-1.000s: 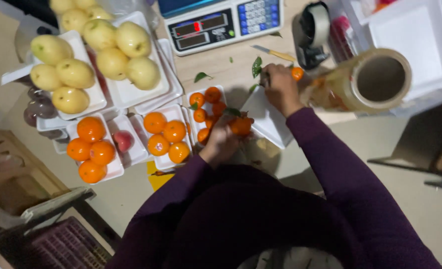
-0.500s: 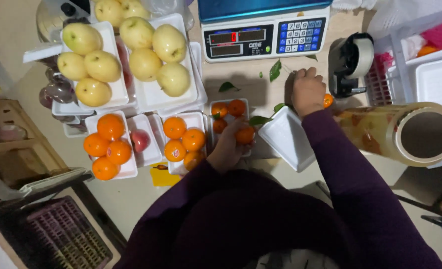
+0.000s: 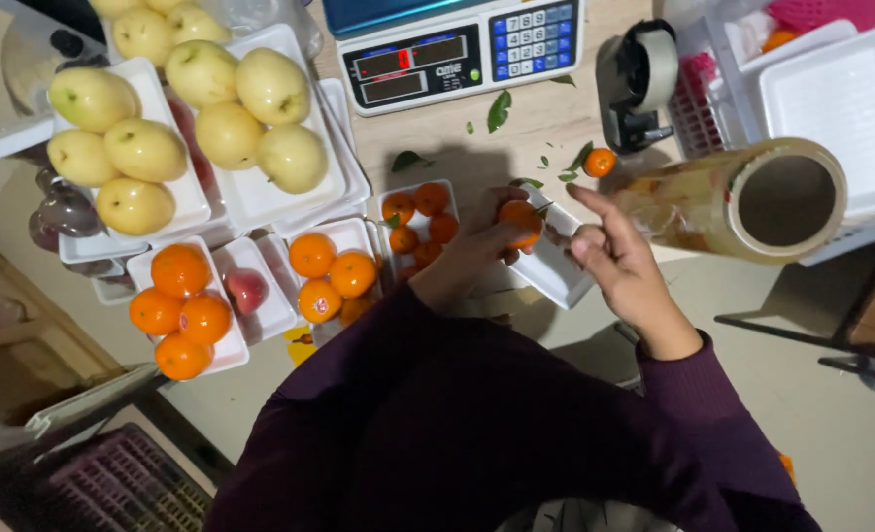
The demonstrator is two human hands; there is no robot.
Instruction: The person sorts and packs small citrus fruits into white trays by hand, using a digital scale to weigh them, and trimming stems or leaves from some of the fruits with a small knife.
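Note:
My left hand [image 3: 472, 246] grips a small orange tangerine [image 3: 518, 221] with a green leaf, held above a tilted empty white foam tray [image 3: 556, 271]. Just left of it stands a white tray of small tangerines [image 3: 418, 219]. My right hand [image 3: 620, 258] hovers to the right of the held fruit with fingers spread and nothing in it. A loose tangerine [image 3: 600, 163] lies on the wooden counter beyond my right hand, next to scattered green leaves [image 3: 498, 110].
A digital scale [image 3: 457, 49] sits at the back. A large roll of cling film [image 3: 743, 202] lies at right, by a tape dispenser [image 3: 639, 84] and stacked white trays [image 3: 841, 99]. Trays of oranges [image 3: 181, 305] and yellow pears [image 3: 201, 108] fill the left.
My right hand drew back from the loose tangerine on the counter and opened. My left hand lifted a tangerine from the tray up over the empty foam tray.

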